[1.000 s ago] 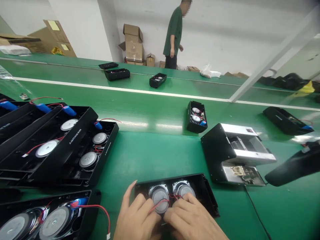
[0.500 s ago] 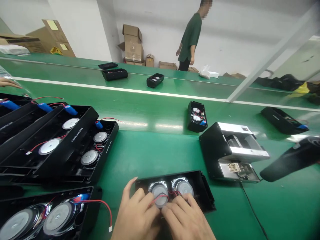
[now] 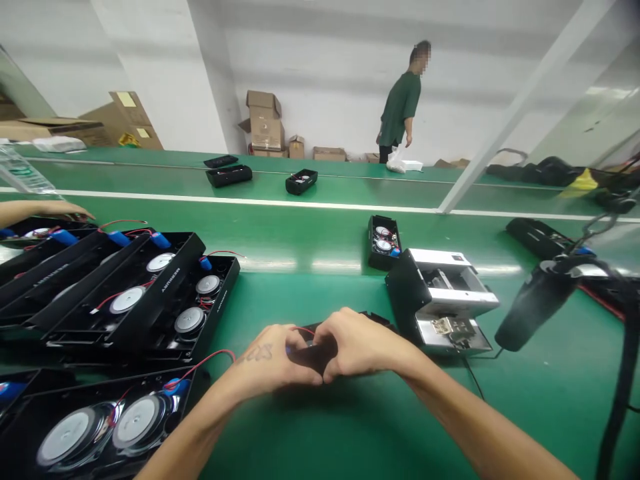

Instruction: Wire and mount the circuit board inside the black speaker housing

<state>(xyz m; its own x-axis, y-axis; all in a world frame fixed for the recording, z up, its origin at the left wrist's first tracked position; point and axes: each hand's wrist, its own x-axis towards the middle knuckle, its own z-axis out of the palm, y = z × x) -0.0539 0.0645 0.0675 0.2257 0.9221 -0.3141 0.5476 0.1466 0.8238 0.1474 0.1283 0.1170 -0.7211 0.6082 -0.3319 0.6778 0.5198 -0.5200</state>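
A black speaker housing (image 3: 381, 321) lies on the green bench in front of me, mostly hidden behind my hands. My left hand (image 3: 280, 357) is curled at its left part, and a short red wire (image 3: 303, 329) shows above the fingers. From the right, my right hand (image 3: 353, 343) bends over the housing's near side. The two thumbs almost meet at the near edge, leaving a dark gap between the hands. Both hands look closed on the housing, though most fingertips are hidden behind them.
Several open speaker housings (image 3: 167, 283) with blue batteries crowd the left; another person's hand (image 3: 65, 210) reaches over them. A black-and-silver machine (image 3: 450, 293) stands to the right, beside a hanging black tool (image 3: 535, 307). More housings (image 3: 384, 241) sit farther back. A person (image 3: 400, 107) stands beyond the bench.
My hands have turned, thumbs now toward me, and cover most of the housing, whose two speakers showed before. The view has tilted up. Another person's hand has come further in at left.
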